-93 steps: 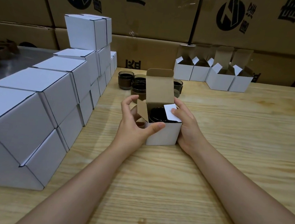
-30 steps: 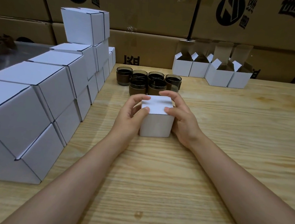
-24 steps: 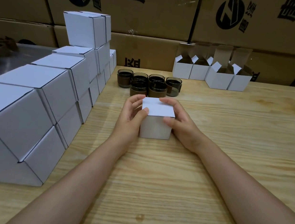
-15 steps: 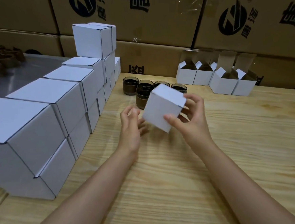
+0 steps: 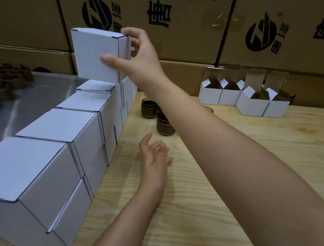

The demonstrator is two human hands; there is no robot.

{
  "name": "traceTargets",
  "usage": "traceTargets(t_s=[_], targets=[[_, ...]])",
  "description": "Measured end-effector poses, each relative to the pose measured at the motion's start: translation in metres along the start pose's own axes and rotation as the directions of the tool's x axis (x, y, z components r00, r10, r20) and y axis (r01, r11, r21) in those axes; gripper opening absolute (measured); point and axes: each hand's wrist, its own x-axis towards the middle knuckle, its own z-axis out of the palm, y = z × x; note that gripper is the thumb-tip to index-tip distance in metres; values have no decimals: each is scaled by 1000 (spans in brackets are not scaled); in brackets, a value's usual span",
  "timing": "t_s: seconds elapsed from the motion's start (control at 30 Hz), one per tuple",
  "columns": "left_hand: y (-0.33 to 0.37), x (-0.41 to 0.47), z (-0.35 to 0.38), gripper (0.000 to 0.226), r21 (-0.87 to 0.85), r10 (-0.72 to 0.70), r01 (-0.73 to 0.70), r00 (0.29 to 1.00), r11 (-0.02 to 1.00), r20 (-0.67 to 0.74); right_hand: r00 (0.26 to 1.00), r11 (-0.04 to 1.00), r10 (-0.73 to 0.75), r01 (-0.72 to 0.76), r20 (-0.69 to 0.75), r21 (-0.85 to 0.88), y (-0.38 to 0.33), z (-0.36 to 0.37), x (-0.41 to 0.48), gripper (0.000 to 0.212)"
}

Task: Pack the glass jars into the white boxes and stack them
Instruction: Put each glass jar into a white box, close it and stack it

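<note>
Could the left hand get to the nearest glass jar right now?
Probably yes: the left hand is open and empty, with only bare table between it and the nearest jar, just ahead.

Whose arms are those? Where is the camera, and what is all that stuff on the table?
Those are a person's two bare arms. There is no machine here. The camera sits on the person's head and looks forward and down, so you see roughly what they see.

The right hand grips a closed white box at the top of a long stack of closed white boxes on the left. The left hand holds nothing. Its fingers are relaxed, low over the wooden table.

On the table stand dark glass jars, partly hidden by the arm. At the back are open white boxes with their flaps up. Big brown cartons make the wall behind.
</note>
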Motion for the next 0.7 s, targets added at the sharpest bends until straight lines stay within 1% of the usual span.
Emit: traceTargets(t_s=[0.1,0.33,0.5,0.6,0.7], targets=[[0,0,1,35,9,0,0,1000,1000,2,1000,999,24,-24,10,-26,11,8,1,67],[-2,-1,-1,34,61,-6,5,1000,998,7,1000,995,16,-15,10,-100,26,26,2,68],[-4,0,-5,41,108,-15,14,1000,994,15,1000,991,9,-10,-10,-133,32,34,2,72],[-3,-1,-5,43,107,-38,36,999,994,17,1000,992,-1,-2,-23,-128,34,35,2,70],[-3,0,-5,43,154,-2,1,1000,988,2,1000,992,-1,-2,-28,-123,34,37,2,69]])
